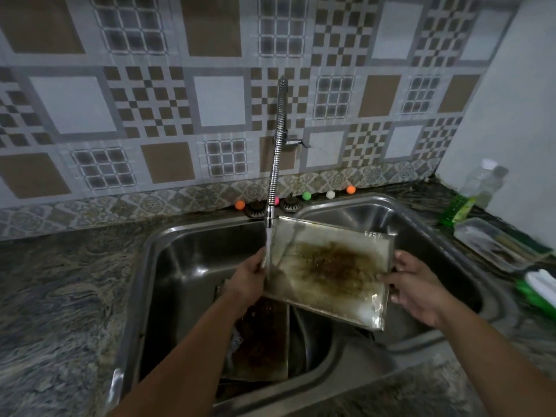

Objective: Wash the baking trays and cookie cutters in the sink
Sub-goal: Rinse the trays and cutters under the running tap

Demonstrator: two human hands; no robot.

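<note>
A square metal baking tray (328,267) with a dark brown burnt stain in its middle is held tilted above the divider of the double steel sink (168,236). My left hand (249,276) grips the tray's left edge, right where the water stream from the flexible tap (278,152) falls. My right hand (415,288) holds the right edge, thumb on the inside, fingers behind. A second dirty tray (258,338) lies in the left basin under my left forearm. No cookie cutters are visible.
A green dish soap bottle (464,200) stands at the right counter corner beside a clear plastic container (493,245) and a green-white item (538,288). Small coloured balls (306,195) and two sink strainers (290,203) sit along the back ledge. Granite counter (60,296) extends left.
</note>
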